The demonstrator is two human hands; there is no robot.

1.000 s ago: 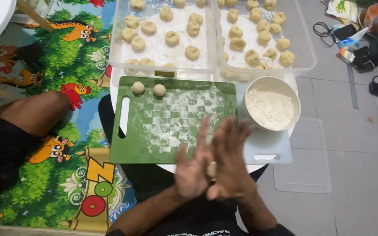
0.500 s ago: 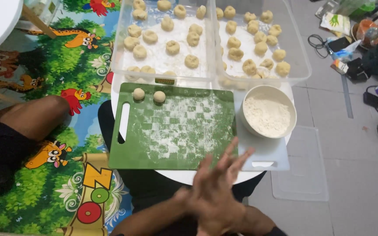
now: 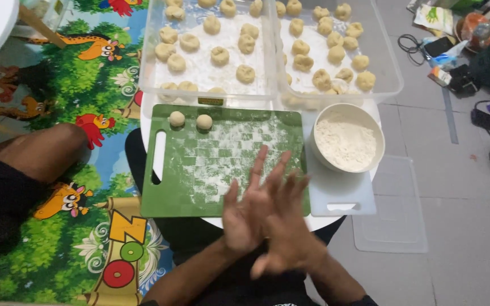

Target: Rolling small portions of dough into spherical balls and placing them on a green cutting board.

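Observation:
My left hand [image 3: 244,212] and my right hand [image 3: 290,235] are pressed palm to palm over the near edge of a flour-dusted green cutting board [image 3: 199,170], fingers spread, the right one on top. A small piece of dough sits between the palms, hidden now. Two rolled dough balls [image 3: 177,118] [image 3: 204,121] rest at the board's far left corner. A white bowl of flour [image 3: 320,122] stands to the right of the board.
Two clear plastic tubs [image 3: 148,68] [image 3: 389,62] with several dough balls sit behind the board. A white cutting board [image 3: 341,195] lies under the bowl, a clear lid [image 3: 392,226] on the floor. My knee [image 3: 41,153] rests on a colourful play mat; cables and clutter [image 3: 460,73] lie far right.
My hands have kept rubbing against each other, dipping toward me and then sliding forward over the board's near edge. The dough glimpsed between the palms earlier is now covered.

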